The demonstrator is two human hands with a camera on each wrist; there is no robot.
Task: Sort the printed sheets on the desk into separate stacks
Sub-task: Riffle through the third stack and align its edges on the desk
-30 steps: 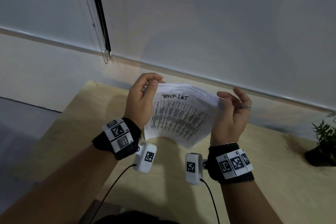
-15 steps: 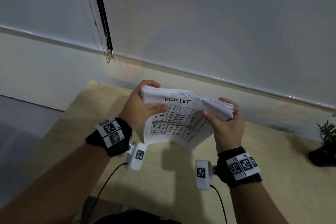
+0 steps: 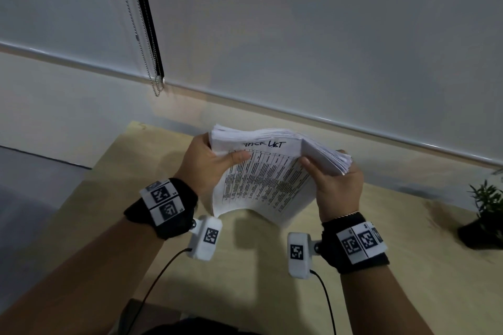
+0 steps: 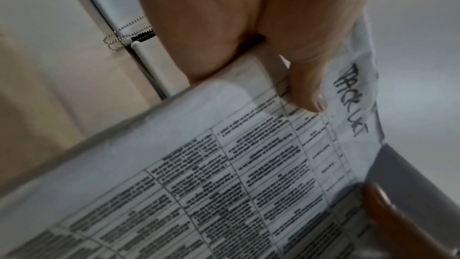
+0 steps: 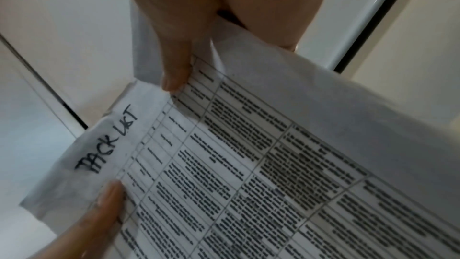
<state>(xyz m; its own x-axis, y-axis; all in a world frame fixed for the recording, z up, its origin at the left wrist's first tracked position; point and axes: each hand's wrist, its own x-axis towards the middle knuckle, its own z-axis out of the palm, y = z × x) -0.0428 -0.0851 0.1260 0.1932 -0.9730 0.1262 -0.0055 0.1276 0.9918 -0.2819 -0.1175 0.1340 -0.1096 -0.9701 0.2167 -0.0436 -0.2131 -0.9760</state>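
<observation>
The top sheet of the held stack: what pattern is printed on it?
A black-ruled table of text on white top sheet, clearest in the right wrist view.

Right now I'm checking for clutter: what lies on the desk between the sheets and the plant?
Nothing: in the head view the desk is bare wood between the sheets, held above it, and the plant.

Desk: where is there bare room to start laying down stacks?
Bare wood on the desk shows left of the left hand, below the held sheets between the wrists, and right of the right hand up to the potted plant. The plant crowds the far right edge.
</observation>
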